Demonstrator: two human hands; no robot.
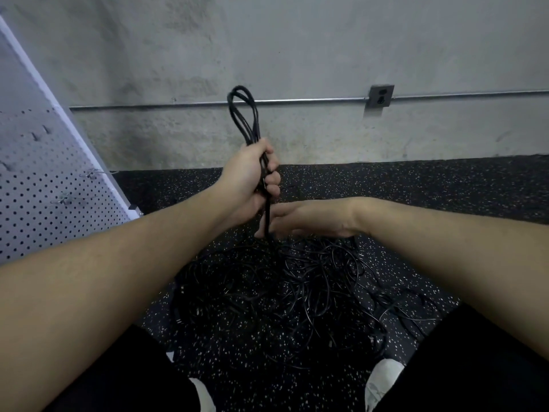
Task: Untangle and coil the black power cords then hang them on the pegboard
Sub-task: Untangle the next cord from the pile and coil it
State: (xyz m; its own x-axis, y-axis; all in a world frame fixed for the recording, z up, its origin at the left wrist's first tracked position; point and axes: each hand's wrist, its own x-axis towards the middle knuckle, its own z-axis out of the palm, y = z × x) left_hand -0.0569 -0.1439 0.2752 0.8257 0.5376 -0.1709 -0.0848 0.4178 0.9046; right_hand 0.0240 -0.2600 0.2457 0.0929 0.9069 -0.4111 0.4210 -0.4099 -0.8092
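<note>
Gripping a part-made coil [244, 114] upright, the left hand [252, 176] has its fingers [271, 181] curled tight round the gathered strands; loops stand above the fist, in front of the concrete wall [297, 40]; the coil's tail drops straight out of the fist into the tangled pile of black power cords [282, 286] on the speckled floor [416, 188], between the person's knees.

Right hand [309, 217] sits just under the left, fingers straight and close together, touching the hanging tail; it holds nothing that I can see.

Risks, as I judge them:
- tail is probably laced through the pile; pulling up hard could cinch knots or drag other cords along; cause is feeding without first tracing the strand free
- loops above the fist look uneven; if the grip loosens while adding a turn, they could slip and spill
- a plug end could snag in the heap; black on dark floor makes ends hard to spot

Pegboard [44, 188] leans along the left edge of the floor, hooks [64, 199] look bare; no cord is hung yet.

Containers: none in view; cords lie loose on the floor, no bin or box.
</note>
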